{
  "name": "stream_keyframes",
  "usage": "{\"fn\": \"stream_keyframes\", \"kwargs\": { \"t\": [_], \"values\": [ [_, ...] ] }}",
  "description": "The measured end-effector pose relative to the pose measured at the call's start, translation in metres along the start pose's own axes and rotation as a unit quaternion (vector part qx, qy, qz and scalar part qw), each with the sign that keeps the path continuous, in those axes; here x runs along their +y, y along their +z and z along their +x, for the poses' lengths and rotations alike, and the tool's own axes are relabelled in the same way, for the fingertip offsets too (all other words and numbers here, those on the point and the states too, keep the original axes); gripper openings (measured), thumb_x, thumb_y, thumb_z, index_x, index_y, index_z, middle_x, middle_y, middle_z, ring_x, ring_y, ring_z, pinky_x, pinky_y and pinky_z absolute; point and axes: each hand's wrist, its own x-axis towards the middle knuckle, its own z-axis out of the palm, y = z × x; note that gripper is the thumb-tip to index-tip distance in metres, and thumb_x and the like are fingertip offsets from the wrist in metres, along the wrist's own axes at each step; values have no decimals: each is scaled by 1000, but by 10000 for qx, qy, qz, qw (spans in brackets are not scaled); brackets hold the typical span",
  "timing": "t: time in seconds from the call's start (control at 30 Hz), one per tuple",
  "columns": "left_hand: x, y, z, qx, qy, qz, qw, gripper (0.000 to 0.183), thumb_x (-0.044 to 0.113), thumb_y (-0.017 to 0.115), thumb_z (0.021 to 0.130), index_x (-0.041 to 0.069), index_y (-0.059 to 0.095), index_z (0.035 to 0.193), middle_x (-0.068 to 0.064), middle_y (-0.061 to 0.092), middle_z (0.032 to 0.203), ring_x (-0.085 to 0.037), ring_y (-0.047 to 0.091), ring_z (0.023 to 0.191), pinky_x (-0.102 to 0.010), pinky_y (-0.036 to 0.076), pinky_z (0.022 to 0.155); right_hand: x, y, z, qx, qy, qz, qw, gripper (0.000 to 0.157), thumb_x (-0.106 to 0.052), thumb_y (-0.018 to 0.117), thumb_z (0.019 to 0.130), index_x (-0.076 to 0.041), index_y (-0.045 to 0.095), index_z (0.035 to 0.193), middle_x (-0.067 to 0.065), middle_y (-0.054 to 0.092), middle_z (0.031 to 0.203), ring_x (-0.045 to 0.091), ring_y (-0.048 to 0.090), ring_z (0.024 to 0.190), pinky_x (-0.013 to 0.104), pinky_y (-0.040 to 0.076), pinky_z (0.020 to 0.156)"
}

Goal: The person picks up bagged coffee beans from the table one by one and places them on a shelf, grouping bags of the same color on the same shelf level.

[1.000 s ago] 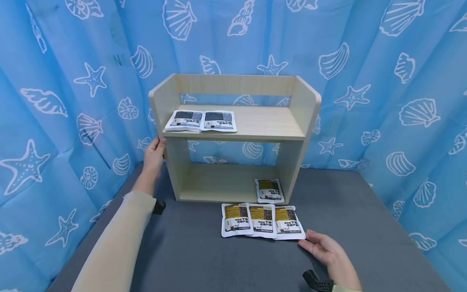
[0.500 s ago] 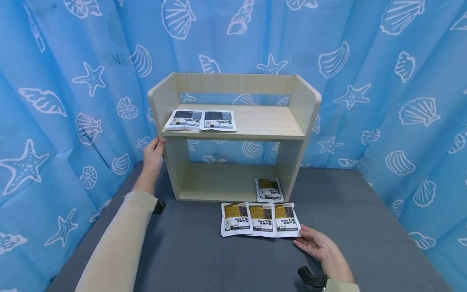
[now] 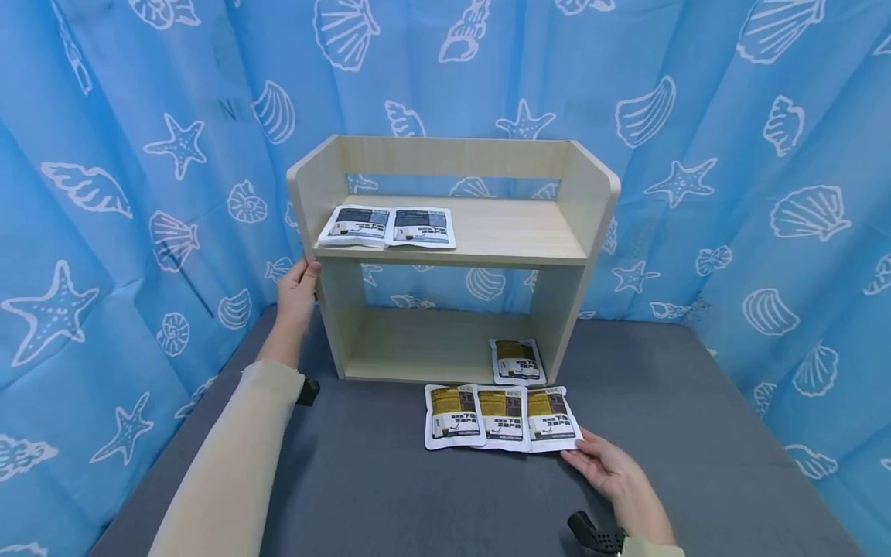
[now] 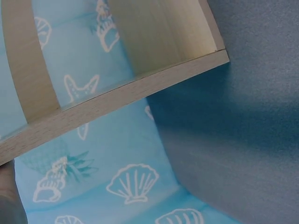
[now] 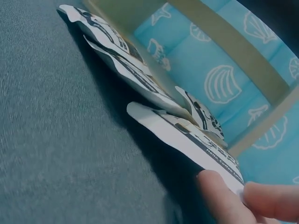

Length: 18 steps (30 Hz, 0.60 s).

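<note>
1. by the left hand (image 3: 295, 298), the left side panel of the wooden shelf unit (image 3: 452, 158) is gripped just below the upper board; the thumb is laid along the front edge, while the other fingers are mostly hidden behind the panel, so whether they are spread or together cannot be told. the unit is presumably being steadied.
2. by the right hand (image 3: 612, 472), the lower right corner of the rightmost pouch (image 3: 550, 422) is pinched between thumb and forefinger, likely because the thin rim is easily caught there and the printed face is left uncovered. whether the pouch is lifted clear of the dark table (image 3: 362, 480) cannot be told.
3. beside it, the middle pouch (image 3: 503, 418) and the left pouch (image 3: 454, 418) are laid face up in a row before the unit, the left one lapped over the middle one's edge, seemingly kept within reach.
4. a matching brown pouch (image 3: 517, 362) is set at the lower board's right front corner.
5. above, blue-labelled pouches (image 3: 421, 227) are placed at the left, apparently grouped by colour.
</note>
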Motion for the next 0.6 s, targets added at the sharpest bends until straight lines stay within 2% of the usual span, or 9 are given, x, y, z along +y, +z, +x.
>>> {"fn": "stream_keyframes", "kwargs": {
  "t": [0.13, 0.27, 0.43, 0.6],
  "values": [
    [0, 0, 0, -13, -43, -8, 10000, 52, 32, 45, 101, 9, 42, 147, -18, 45, 145, -31, 44, 130, -47, 36, 107, -3, -5, -4, 38, -1, 222, 9997, 68, 12, 35, 98, 1, -6, 152, 15, 67, 88, 18, 65, 81, 38, 53, 87],
    [0, -1, -1, -27, -94, 46, 9999, 52, 34, 45, 102, 11, 41, 148, -18, 45, 145, -32, 45, 128, -48, 38, 105, -6, -9, -7, 36, -70, 259, 9996, 67, 12, 36, 98, 4, -3, 152, 14, 67, 88, 19, 66, 82, 40, 52, 88],
    [1, -1, -1, -35, -144, 78, 9999, 52, 35, 44, 102, 12, 41, 148, -18, 47, 143, -30, 47, 125, -46, 41, 101, -11, -13, -10, 52, -120, 185, 9997, 67, 9, 35, 100, 2, -6, 153, 11, 67, 88, 18, 66, 83, 39, 52, 88],
    [2, -1, -1, -67, -201, 45, 9998, 52, 35, 44, 102, 12, 41, 148, -17, 46, 144, -31, 46, 127, -48, 39, 104, -16, -14, -14, 76, -127, 200, 9997, 67, 7, 33, 101, -3, -7, 153, 9, 67, 87, 17, 66, 82, 39, 51, 91]
  ]
}}
